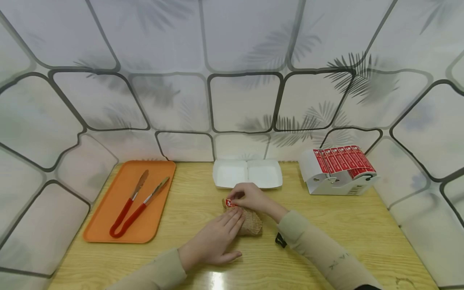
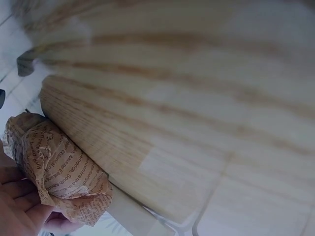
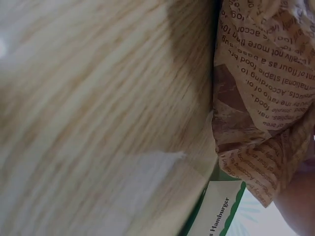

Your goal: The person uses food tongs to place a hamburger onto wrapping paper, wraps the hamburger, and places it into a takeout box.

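A package wrapped in brown printed paper (image 1: 251, 223) lies on the table in front of me. My left hand (image 1: 217, 235) rests on its left side with the fingers straight and the thumb apart. My right hand (image 1: 255, 197) reaches over the package's far end, pinching a small red sticker (image 1: 230, 203) between thumb and fingers against the paper. In the left wrist view the crumpled paper wrapping (image 2: 69, 169) shows lines of print, with fingers along its edge. The right wrist view shows the folded end of the wrapping (image 3: 266, 98).
Behind the package stands an open white box (image 1: 232, 175). To the left, red-handled tongs (image 1: 125, 213) lie on an orange tray (image 1: 92, 229). A white dispenser (image 1: 326, 185) holds rows of red stickers (image 1: 344, 159) at right. Near my right sleeve lies a small black object (image 1: 280, 240).
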Tool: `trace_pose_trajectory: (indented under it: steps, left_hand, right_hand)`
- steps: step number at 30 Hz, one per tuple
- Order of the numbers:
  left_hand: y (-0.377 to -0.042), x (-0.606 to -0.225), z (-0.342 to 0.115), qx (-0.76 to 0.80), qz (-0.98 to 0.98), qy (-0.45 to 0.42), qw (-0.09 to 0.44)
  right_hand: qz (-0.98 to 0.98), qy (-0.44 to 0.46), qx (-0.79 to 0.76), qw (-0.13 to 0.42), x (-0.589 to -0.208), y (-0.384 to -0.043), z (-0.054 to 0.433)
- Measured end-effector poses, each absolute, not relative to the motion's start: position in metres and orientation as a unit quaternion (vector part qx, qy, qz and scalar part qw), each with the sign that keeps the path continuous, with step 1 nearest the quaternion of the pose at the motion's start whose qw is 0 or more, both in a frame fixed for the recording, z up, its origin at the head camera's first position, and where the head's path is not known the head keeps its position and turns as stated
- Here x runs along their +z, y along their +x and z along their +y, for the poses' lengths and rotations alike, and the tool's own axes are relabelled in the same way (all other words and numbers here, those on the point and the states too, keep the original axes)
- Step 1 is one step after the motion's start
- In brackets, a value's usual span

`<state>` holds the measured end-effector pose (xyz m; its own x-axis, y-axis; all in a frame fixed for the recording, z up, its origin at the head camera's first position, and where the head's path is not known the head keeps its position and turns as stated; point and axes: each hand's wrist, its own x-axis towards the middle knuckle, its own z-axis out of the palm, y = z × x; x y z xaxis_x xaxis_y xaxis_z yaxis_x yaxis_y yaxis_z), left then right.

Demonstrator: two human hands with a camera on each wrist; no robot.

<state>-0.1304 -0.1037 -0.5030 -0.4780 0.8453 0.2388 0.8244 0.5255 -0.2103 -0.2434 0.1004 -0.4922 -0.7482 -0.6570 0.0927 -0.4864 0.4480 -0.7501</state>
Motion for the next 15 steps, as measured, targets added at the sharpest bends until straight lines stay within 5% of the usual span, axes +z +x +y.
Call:
trace_pose_trajectory:
  steps: [15]
  left_hand:
    - [-0.13, -0.501, -0.104, 0.034, -0.861, -0.485, 0.149]
  right_hand:
    - [0.878, -0.38, -0.287, -0.049, -0.477, -0.209, 0.125]
